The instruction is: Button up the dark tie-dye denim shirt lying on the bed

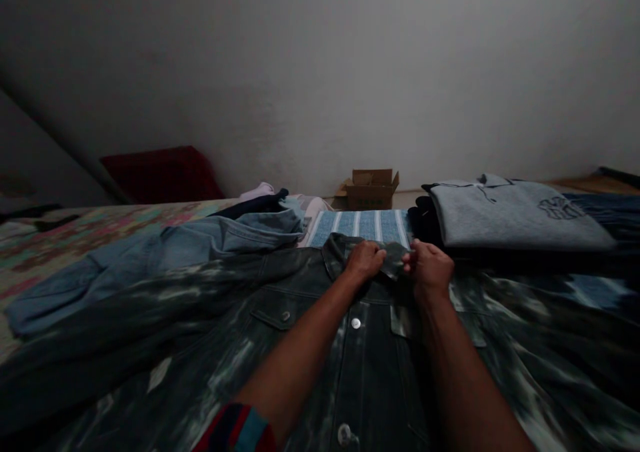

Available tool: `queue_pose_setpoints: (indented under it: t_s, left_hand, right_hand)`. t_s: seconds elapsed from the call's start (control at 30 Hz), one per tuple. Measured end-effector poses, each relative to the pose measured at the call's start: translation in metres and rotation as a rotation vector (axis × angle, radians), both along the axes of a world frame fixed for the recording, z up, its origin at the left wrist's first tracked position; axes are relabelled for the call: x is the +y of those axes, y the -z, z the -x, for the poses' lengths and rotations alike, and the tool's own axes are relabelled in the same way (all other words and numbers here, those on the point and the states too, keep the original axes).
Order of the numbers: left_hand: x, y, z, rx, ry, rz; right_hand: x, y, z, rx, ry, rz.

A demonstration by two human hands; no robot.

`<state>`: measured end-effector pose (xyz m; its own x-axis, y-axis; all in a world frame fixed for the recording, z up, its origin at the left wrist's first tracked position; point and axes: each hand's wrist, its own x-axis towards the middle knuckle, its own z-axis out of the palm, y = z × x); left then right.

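The collar [395,260] of a dark washed denim jacket [370,365], spread front-up across the near bed, was pinched by the left hand [367,261] and right hand [429,267], fingers closed on the cloth. A striped blue cloth [360,225] was seen just beyond the collar. A folded grey polo [515,222] was noted far right, a cardboard box [371,187] by the far wall.

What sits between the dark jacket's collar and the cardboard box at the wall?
In the head view, a folded blue-and-white striped cloth lies between the dark jacket collar, pinched by left hand and right hand, and the cardboard box.
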<state>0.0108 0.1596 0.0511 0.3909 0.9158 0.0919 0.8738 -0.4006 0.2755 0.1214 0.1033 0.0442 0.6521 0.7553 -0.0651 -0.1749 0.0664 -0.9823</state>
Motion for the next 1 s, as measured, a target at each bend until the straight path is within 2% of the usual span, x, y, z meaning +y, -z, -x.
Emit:
queue_pose_setpoints:
  t_s: [0.07, 0.23, 0.33, 0.5, 0.63, 0.87, 1.0]
  left_hand:
    - [-0.009, 0.004, -0.002, -0.003, -0.009, -0.007]
    - [-0.033, 0.011, -0.004, 0.006, 0.010, -0.080]
    - [-0.043, 0.017, -0.003, 0.019, 0.061, -0.139]
    - [-0.051, 0.030, -0.003, 0.111, 0.232, -0.308]
    - [-0.055, 0.032, -0.004, 0.141, 0.281, -0.332]
    - [-0.058, 0.029, -0.003, 0.143, 0.245, -0.297]
    - [-0.046, 0.025, 0.002, 0.070, 0.088, -0.226]
  right_hand:
    - [0.006, 0.012, -0.005, -0.085, 0.097, 0.089]
    - [0.011, 0.031, -0.011, -0.329, 0.102, 0.229]
    - [0.011, 0.034, -0.012, -0.456, 0.079, 0.301]
    - [0.010, 0.036, -0.010, -0.581, 0.049, 0.373]
    - [0.009, 0.034, -0.006, -0.667, 0.011, 0.383]
    - [0.006, 0.031, -0.007, -0.778, -0.072, 0.428]
    - [0.006, 0.031, -0.006, -0.841, -0.114, 0.465]
